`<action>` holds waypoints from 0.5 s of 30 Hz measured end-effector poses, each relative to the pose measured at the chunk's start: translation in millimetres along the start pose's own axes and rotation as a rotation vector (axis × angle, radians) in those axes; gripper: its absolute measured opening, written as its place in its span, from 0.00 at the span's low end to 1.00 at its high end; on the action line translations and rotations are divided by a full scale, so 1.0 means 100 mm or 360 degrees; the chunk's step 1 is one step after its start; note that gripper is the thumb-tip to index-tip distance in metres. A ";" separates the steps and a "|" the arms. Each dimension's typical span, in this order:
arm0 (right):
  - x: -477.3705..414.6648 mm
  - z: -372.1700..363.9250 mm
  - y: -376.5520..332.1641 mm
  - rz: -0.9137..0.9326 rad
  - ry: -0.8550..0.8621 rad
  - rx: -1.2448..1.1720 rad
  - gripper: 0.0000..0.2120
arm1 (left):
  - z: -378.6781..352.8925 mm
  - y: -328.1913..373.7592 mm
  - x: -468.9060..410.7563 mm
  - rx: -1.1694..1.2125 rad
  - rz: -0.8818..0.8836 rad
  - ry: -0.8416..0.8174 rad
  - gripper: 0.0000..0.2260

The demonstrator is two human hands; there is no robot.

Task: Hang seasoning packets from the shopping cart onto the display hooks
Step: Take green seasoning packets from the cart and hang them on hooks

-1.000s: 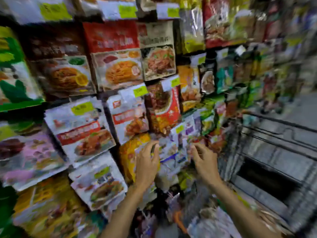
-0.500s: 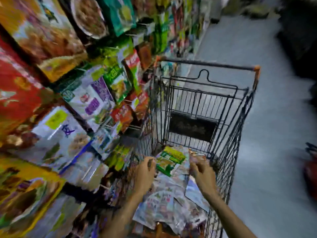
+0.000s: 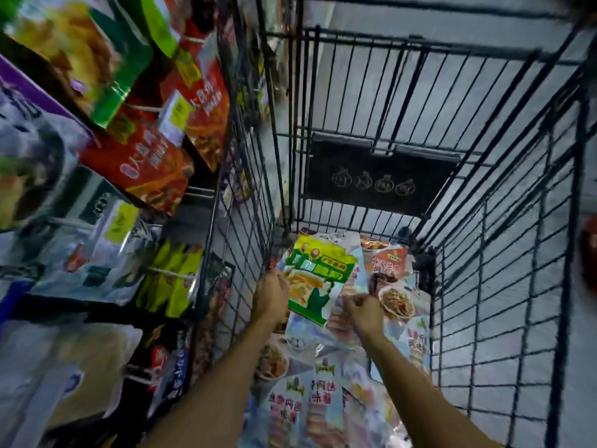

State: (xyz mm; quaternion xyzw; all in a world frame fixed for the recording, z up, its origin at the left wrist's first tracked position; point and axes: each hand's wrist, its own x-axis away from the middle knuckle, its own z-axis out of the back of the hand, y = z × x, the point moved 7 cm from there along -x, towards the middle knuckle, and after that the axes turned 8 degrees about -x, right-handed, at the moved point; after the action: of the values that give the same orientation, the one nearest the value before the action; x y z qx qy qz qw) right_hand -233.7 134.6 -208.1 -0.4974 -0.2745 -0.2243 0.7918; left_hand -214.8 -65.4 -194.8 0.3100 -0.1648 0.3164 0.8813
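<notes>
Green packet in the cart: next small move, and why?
Probably close both hands on the green packet and lift it clear of the pile. It lies on top, left hand at its left edge, right hand by its lower right; grip unclear.

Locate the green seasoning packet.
Head view: the green seasoning packet lies in the shopping cart, atop the pile, between the left hand and right hand.

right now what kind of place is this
Most likely a grocery store aisle: a wire shopping cart holds loose seasoning packets, and on the display beside it, hanging packets carry yellow price tags.
</notes>
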 end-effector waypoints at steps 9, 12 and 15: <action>-0.39 -0.27 0.22 -0.0118 0.0155 0.0041 0.10 | -0.53 -0.20 -0.52 0.0017 0.0253 -0.0137 0.15; -0.37 -0.21 0.29 -0.0161 0.0181 0.0020 0.08 | -0.48 -0.19 -0.53 0.0132 0.0278 0.0027 0.15; -0.31 -0.02 0.38 -0.0135 0.0261 0.0123 0.09 | -0.51 -0.21 -0.56 0.0033 0.0269 -0.0022 0.13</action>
State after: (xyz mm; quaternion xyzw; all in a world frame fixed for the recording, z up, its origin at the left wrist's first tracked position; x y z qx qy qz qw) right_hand -232.6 150.5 -254.3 -0.4344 -0.2379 -0.2867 0.8201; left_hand -238.1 -70.3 -269.3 0.3062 -0.1931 0.3892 0.8470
